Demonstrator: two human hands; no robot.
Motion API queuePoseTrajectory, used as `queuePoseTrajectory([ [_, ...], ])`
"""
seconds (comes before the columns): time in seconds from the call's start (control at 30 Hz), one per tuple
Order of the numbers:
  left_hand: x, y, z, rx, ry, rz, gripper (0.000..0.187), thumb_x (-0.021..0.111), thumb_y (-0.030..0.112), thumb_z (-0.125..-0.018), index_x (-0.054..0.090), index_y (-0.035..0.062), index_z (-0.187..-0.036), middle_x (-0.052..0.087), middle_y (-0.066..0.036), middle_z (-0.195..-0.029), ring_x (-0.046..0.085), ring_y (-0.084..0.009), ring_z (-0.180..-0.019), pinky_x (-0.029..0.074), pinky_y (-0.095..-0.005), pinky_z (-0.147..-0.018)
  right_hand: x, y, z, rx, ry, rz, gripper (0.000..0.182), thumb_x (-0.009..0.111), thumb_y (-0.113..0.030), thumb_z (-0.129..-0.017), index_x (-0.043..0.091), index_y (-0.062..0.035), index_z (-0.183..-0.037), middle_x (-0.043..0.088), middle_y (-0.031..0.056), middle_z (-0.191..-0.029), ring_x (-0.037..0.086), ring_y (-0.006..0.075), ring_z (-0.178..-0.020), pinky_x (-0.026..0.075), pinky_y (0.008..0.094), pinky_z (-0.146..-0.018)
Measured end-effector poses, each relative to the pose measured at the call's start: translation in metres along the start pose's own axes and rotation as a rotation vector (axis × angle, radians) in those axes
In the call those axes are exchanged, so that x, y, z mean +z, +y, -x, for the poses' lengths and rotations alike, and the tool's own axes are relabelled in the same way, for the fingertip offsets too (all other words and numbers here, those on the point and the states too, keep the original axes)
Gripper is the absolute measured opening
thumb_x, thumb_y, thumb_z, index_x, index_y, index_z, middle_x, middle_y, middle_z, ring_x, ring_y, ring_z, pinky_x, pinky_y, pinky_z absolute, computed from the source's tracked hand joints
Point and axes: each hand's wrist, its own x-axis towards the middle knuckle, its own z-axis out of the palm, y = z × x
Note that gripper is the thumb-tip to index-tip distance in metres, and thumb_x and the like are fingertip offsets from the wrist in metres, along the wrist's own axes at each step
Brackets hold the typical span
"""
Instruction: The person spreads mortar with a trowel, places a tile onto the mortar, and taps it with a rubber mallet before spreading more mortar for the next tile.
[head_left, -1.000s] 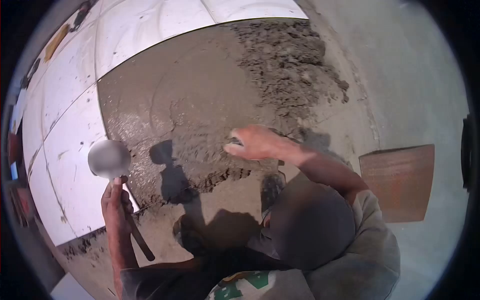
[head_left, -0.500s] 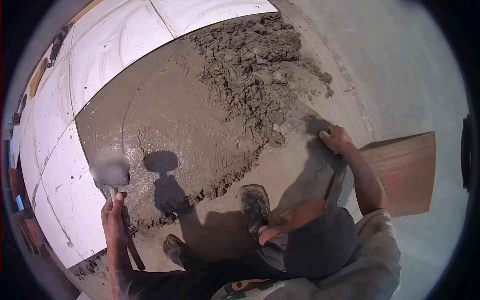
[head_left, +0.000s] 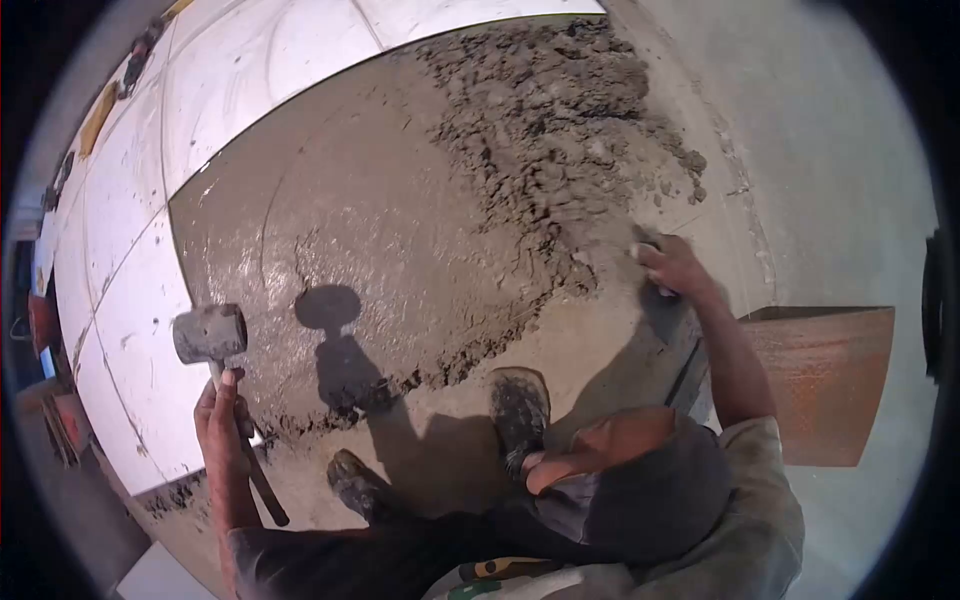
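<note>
A mallet (head_left: 210, 333) with a thick dark head and a pale handle is upright in my left hand (head_left: 224, 425), whose fingers are wrapped round the handle below the head. My right hand (head_left: 670, 265) is closed on a tool whose shape is blurred; a dark part shows at the fingers. It is over the floor just right of the crumbly mortar (head_left: 560, 110). Smoothed wet mortar (head_left: 350, 180) spreads between my hands, with the mallet's shadow on it.
White tiles (head_left: 130, 330) border the mortar at the left and top. A reddish-brown box (head_left: 825, 390) stands beside my right forearm. My boots (head_left: 520, 410) are on the floor below the mortar. Tools and a wood piece (head_left: 98, 118) lie at the upper left.
The view has shifted, and the tiles and mortar sit differently in it. The mallet head has turned and shows sharply. My right hand has moved slightly up relative to the box.
</note>
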Motion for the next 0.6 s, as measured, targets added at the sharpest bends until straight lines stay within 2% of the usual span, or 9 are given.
queuePoseTrajectory([
  [0.03, -0.004, -0.003, 0.0, 0.004, 0.019, 0.01, 0.042, 0.059, 0.04, -0.092, 0.062, 0.0014, -0.108, 0.035, 0.008, -0.059, 0.03, -0.0028, -0.046, 0.023, -0.0206, -0.041, -0.001, 0.031, 0.003, -0.066, 0.057, 0.056, 0.045, 0.057, -0.043, -0.089, 0.064, -0.0029, -0.107, 0.064, 0.0142, -0.075, 0.062, 0.0201, -0.06, 0.05, 0.0364, -0.059],
  [0.1, -0.011, -0.002, 0.003, -0.02, 0.023, -0.001, 0.042, 0.06, 0.04, -0.092, 0.061, 0.0023, -0.108, 0.035, 0.008, -0.06, 0.03, -0.003, -0.046, 0.024, -0.0201, -0.041, 0.002, 0.013, 0.021, 0.028, 0.028, -0.103, 0.042, 0.057, -0.041, -0.089, 0.065, -0.0049, -0.109, 0.059, 0.0079, -0.068, 0.055, 0.0143, -0.053, 0.047, 0.0325, -0.051],
  [0.13, -0.013, -0.003, 0.005, -0.024, 0.04, 0.022, 0.039, 0.06, 0.039, -0.092, 0.062, 0.0034, -0.107, 0.036, 0.008, -0.06, 0.032, -0.003, -0.048, 0.024, -0.0199, -0.043, -0.014, -0.026, 0.041, 0.211, -0.047, -0.305, 0.04, 0.058, -0.039, -0.089, 0.065, -0.0046, -0.108, 0.056, 0.0047, -0.065, 0.052, 0.0119, -0.053, 0.045, 0.0306, -0.047],
  [0.37, -0.03, -0.006, 0.006, 0.004, 0.031, 0.106, 0.041, 0.058, 0.039, -0.093, 0.06, 0.0016, -0.109, 0.037, 0.008, -0.062, 0.033, -0.0023, -0.047, 0.027, -0.02, -0.042, 0.027, -0.067, 0.038, -0.051, -0.18, -0.378, 0.036, 0.061, -0.036, -0.087, 0.06, -0.0013, -0.096, 0.047, -0.0022, -0.057, 0.043, 0.005, -0.044, 0.037, 0.0219, -0.042],
  [0.4, -0.035, -0.008, 0.007, 0.024, 0.048, 0.121, 0.04, 0.06, 0.038, -0.092, 0.061, 0.0012, -0.108, 0.038, 0.007, -0.062, 0.033, -0.0025, -0.047, 0.026, -0.0197, -0.042, 0.034, -0.078, 0.037, -0.083, -0.247, -0.398, 0.04, 0.064, -0.042, -0.083, 0.056, -0.0027, -0.08, 0.051, 0.001, -0.059, 0.052, 0.0095, -0.05, 0.042, 0.0276, -0.045],
  [0.5, -0.05, -0.009, 0.017, 0.067, 0.106, 0.113, 0.044, 0.06, 0.039, -0.092, 0.062, -0.0008, -0.109, 0.04, 0.006, -0.063, 0.035, -0.0037, -0.05, 0.027, -0.02, -0.045, 0.057, -0.131, 0.039, -0.135, -0.292, -0.152, 0.039, 0.064, -0.04, -0.084, 0.055, -0.0026, -0.079, 0.052, 0.0034, -0.058, 0.05, 0.0119, -0.047, 0.043, 0.0296, -0.046],
  [0.53, -0.054, -0.008, 0.021, 0.059, 0.128, 0.14, 0.044, 0.06, 0.04, -0.091, 0.062, -0.0011, -0.109, 0.04, 0.006, -0.063, 0.035, -0.0036, -0.051, 0.027, -0.02, -0.045, 0.063, -0.149, 0.041, -0.143, -0.384, -0.153, 0.037, 0.062, -0.038, -0.085, 0.055, -0.0013, -0.081, 0.054, 0.0088, -0.062, 0.054, 0.017, -0.054, 0.045, 0.0336, -0.053],
  [0.57, -0.059, -0.008, 0.024, 0.052, 0.15, 0.17, 0.045, 0.061, 0.04, -0.091, 0.062, -0.0013, -0.108, 0.04, 0.006, -0.064, 0.035, -0.0035, -0.051, 0.027, -0.02, -0.045, 0.074, -0.162, 0.04, -0.177, -0.399, -0.152, 0.037, 0.062, -0.038, -0.085, 0.055, -0.0013, -0.081, 0.054, 0.0088, -0.062, 0.054, 0.017, -0.054, 0.045, 0.0336, -0.053],
  [0.6, -0.057, -0.002, 0.026, 0.048, 0.143, 0.182, 0.046, 0.061, 0.041, -0.091, 0.062, -0.0016, -0.108, 0.04, 0.006, -0.064, 0.035, -0.0035, -0.051, 0.027, -0.0201, -0.045, 0.08, -0.165, 0.034, -0.332, -0.405, -0.119, 0.038, 0.061, -0.038, -0.086, 0.055, -0.0009, -0.082, 0.055, 0.0106, -0.065, 0.056, 0.0199, -0.059, 0.046, 0.0349, -0.057],
])
